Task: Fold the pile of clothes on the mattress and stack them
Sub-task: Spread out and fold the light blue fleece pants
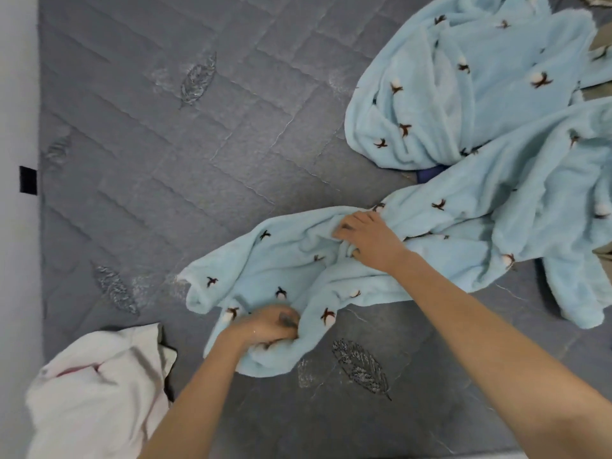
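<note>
A light blue fleece garment with small brown-and-white cotton-flower prints lies crumpled across the right half of the grey quilted mattress. One end of it stretches toward the near middle. My left hand grips that near end, fingers curled into the fabric. My right hand grips a bunched fold farther back along the same piece. A second mound of the same blue fleece sits at the upper right; whether it is the same garment is hidden by folds.
A white cloth with a pink trace lies at the near left corner. A bit of dark blue fabric peeks from under the fleece. Olive-grey cloth shows at the right edge. A pale wall borders the left.
</note>
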Demonstrator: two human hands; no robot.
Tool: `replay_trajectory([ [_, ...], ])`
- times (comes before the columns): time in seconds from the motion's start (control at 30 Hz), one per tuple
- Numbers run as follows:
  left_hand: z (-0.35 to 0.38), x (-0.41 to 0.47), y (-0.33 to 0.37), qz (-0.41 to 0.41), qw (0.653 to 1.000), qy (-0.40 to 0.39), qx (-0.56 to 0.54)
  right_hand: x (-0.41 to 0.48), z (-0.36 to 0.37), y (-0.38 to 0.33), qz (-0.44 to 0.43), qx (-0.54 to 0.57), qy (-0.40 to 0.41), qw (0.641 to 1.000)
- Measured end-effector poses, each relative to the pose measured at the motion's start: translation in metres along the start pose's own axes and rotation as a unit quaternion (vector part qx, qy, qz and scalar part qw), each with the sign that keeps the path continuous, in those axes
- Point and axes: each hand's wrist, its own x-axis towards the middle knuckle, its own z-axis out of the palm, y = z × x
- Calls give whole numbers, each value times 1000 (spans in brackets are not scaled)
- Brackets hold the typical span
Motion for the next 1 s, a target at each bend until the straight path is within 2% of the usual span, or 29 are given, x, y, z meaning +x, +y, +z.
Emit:
replay_trajectory([
  [0.03,7,2,2,12,1000,9,-10,2,-1,-6,-4,7,-17,1000],
  [0.1,15,11,8,23,989,142,20,5,-8,-14,21,18,-41,999],
  [0.17,17,21,11,23,947,318,50,7,-10,-16,64,50,-36,996],
  [0.23,17,30,10,43,909,411,58,6,-12,-20,104,96,-1,990],
  [0.4,23,48,-9,51,879,447,156,4,-14,-28,211,219,101,947],
  [0.53,27,52,-26,65,879,452,136,8,-12,-29,248,233,144,929],
  [0.63,23,49,-34,87,897,426,78,14,-17,-26,300,274,192,893],
  [0.7,22,44,-39,117,883,441,111,19,-22,-22,321,295,210,875],
  [0.8,4,39,-48,132,828,529,127,24,-27,-19,319,285,216,878],
  [0.87,-16,31,-49,94,798,589,86,27,-31,-16,320,259,216,886],
  [1.0,-59,4,-27,-3,798,602,-30,40,-41,-17,288,187,203,917],
])
